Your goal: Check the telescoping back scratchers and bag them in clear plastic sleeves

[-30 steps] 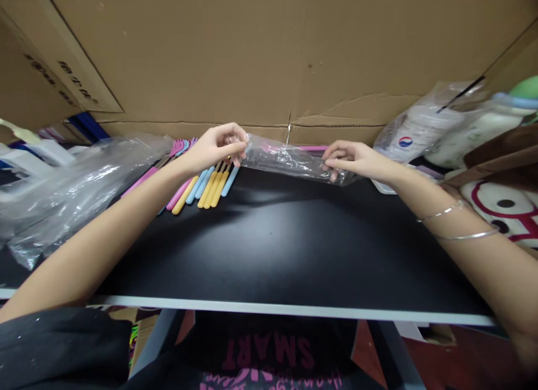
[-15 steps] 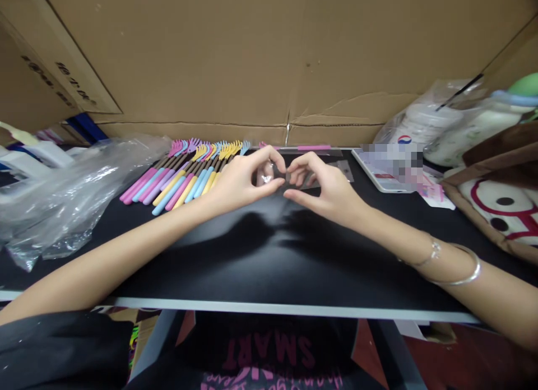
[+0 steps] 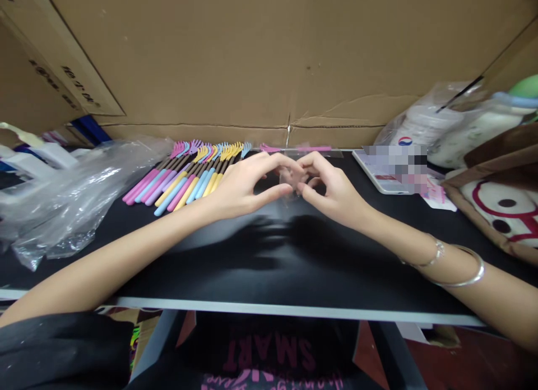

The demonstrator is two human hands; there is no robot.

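My left hand and my right hand meet above the black table, fingertips nearly touching. Between them is a thin piece of clear plastic film, partly hidden by the fingers. The right thumb and fingers pinch at it; the left fingers curve over it, the thumb lying along its near side. Just behind the hands lies a pink back scratcher, partly under clear film. Left of my left hand, several back scratchers with pink, blue, purple and yellow handles lie side by side, their claws toward the cardboard wall.
A crumpled clear plastic bag covers the left of the table. To the right are a phone-like flat white object, a lidded cup in plastic, a bottle and a brown bag. Cardboard walls the back.
My hands have come closer together, the left moving slightly right and its fingers reaching over toward the right fingertips. The clear film has shifted between them. The back scratchers stay in place.
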